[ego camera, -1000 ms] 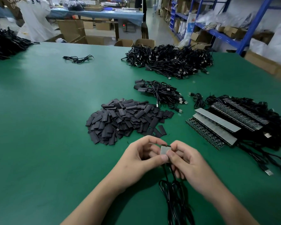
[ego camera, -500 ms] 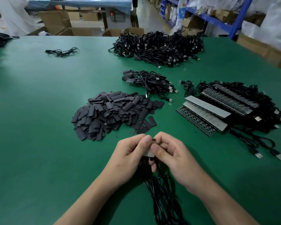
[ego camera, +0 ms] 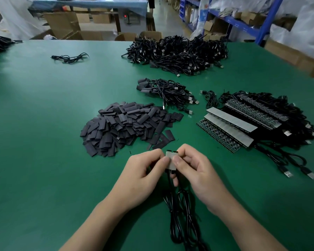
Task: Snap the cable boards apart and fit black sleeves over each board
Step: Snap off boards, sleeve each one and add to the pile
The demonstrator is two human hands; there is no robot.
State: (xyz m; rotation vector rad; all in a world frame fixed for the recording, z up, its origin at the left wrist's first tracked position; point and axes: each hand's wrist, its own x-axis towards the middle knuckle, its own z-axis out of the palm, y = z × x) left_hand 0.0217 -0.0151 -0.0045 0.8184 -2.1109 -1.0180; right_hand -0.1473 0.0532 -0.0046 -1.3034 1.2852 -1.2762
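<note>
Left hand [ego camera: 143, 171] and right hand [ego camera: 194, 169] together, each pinching one side of the small cable-board section [ego camera: 170, 160]. Its cables [ego camera: 179, 214] trail toward the person. Black sleeve pile [ego camera: 127, 125] lies just beyond on the desk [ego camera: 43, 142], nearer the left hand.

Small grey board piece [ego camera: 171, 159] upright, black sleeves [ego camera: 127, 126] heaped beyond.

sleeve pile [ego camera: 129, 126] left | board strips [ego camera: 230, 124] right | cable heap [ego camera: 178, 53] behind
</note>
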